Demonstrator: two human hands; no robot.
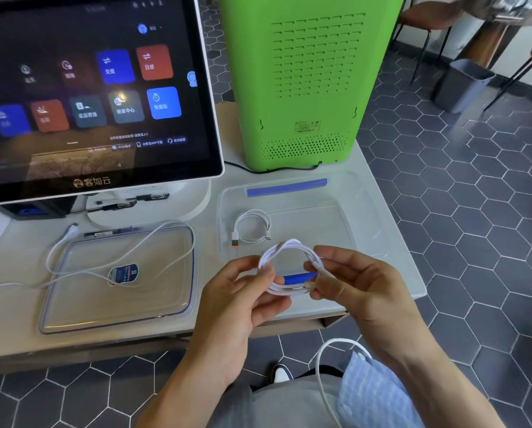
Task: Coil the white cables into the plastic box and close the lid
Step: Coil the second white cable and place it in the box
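Note:
A white cable coil (289, 247) hangs between both hands, just over the near rim of the clear plastic box (363, 211). My left hand (246, 291) pinches its left side. My right hand (354, 279) pinches its right side near a plug. Inside the box lies a smaller coiled white cable (252, 225) with an orange-tipped plug. The clear lid (153, 304) lies flat to the left of the box, blue sticker at its middle. A loose white cable (58, 248) sprawls over the lid. Another white cable (320, 366) loops over my lap.
A touchscreen terminal (98, 88) on a white stand rises behind the lid. A green appliance (301, 81) stands behind the box, with a black cord at its base. The table edge runs just below my hands. A grey bin (462, 84) and chair legs are on the tiled floor.

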